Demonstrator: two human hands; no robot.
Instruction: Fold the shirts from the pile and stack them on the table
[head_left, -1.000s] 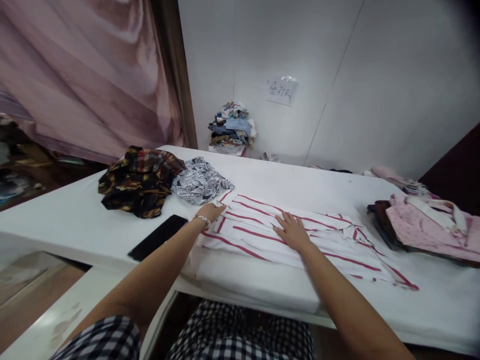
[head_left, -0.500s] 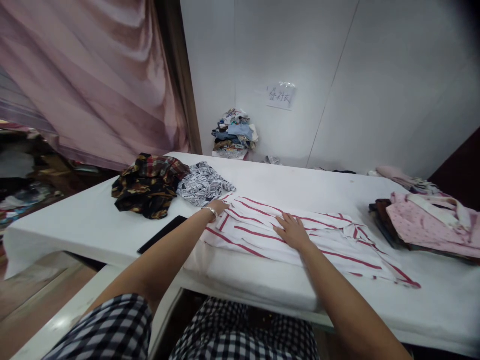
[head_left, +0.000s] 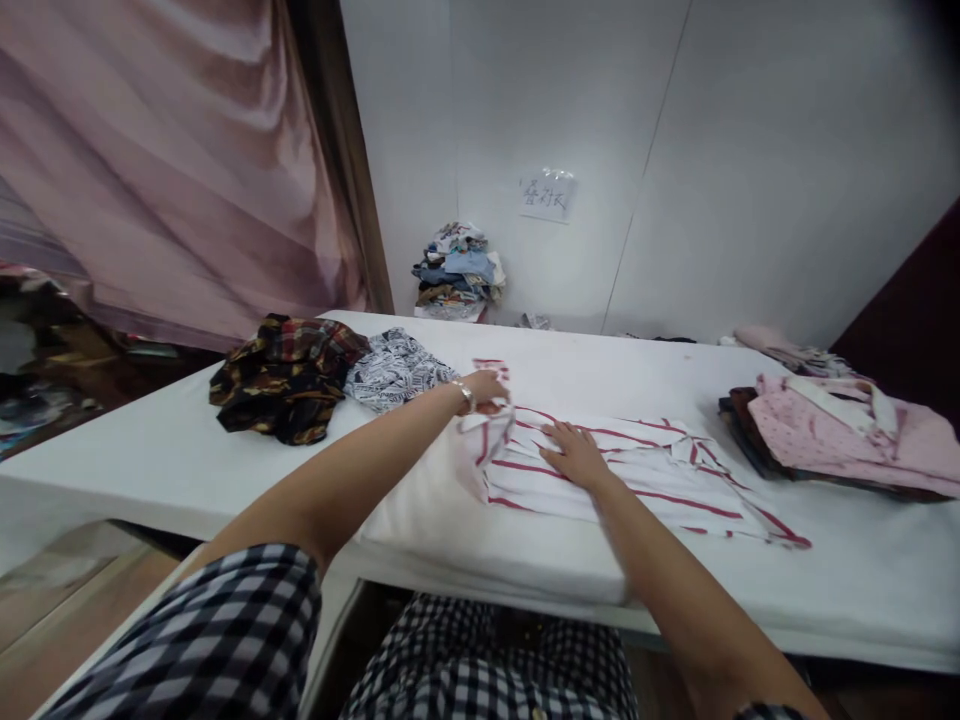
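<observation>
A white shirt with red stripes [head_left: 600, 475] lies lengthwise on the white-covered table [head_left: 525, 560], its collar toward the right. My left hand [head_left: 486, 388], with a bracelet at the wrist, grips the shirt's left end and holds it raised off the table, bent over toward the right. My right hand [head_left: 576, 455] lies flat on the middle of the shirt, fingers spread.
Left on the table are a crumpled dark patterned garment [head_left: 289, 380] and a black-and-white printed one [head_left: 397, 368]. Folded clothes with a pink shirt [head_left: 825, 430] on top sit at the right. A clothes pile [head_left: 457, 270] stands beyond the table, by the wall.
My left hand has lifted the shirt's left end and carried it rightward. My right hand stays on the shirt. The view has shifted slightly, and my left arm now covers the dark flat object.
</observation>
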